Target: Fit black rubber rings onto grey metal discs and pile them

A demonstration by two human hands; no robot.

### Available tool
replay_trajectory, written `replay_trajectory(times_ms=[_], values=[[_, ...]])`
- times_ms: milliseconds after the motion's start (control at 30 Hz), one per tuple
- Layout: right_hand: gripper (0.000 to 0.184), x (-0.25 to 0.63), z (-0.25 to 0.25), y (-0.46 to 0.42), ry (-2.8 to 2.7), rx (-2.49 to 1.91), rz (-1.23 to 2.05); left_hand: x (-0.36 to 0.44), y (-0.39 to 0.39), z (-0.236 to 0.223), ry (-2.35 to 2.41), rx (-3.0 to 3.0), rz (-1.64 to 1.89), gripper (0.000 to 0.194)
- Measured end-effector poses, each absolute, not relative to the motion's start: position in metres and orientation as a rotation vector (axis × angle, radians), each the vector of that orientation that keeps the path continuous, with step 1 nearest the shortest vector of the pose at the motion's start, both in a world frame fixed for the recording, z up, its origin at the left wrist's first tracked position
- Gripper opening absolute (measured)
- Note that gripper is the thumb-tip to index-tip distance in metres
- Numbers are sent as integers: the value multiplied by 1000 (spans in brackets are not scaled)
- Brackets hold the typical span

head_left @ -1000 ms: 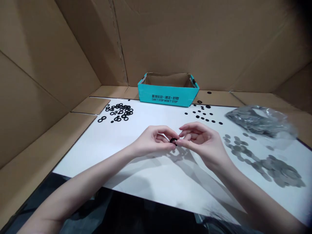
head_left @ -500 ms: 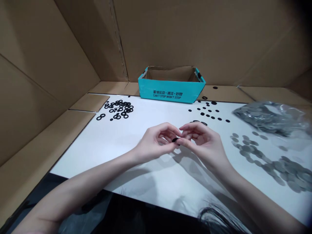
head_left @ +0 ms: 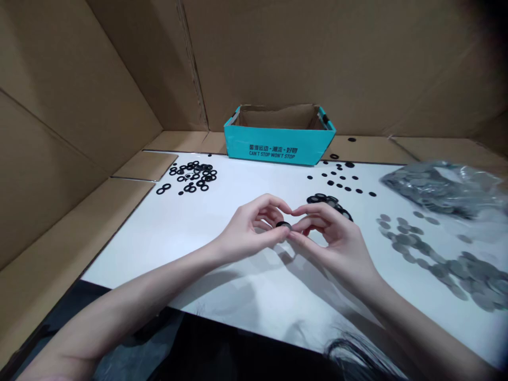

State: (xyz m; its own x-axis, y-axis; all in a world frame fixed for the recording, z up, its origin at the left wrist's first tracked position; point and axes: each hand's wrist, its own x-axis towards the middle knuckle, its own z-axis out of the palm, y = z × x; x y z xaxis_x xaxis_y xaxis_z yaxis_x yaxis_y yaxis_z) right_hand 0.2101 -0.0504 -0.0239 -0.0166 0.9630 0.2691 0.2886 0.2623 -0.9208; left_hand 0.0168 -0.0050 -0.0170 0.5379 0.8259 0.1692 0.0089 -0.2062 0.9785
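A black-rimmed disc is pinched by fingers of the left hand and right hand; black rings are scattered far left.

Two bare hands, the left hand and right hand, have slim fingers and narrow wrists. Both slender forearms are bare. A sliver of pale pinkish cloth, perhaps a sleeve, shows at lower left. Loose, thin, dark strands of hair curve at the bottom right.
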Motion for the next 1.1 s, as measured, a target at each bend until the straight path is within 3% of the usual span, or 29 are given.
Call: replay_trajectory(times_ms=[300,1100], values=[[24,204,-26,-55,-1533,-1259,728,17,-5,-18,676,1576,920,21],[32,206,-20,-56,-1479,-1117,879,13,-8,-11,633,1610,831,23]])
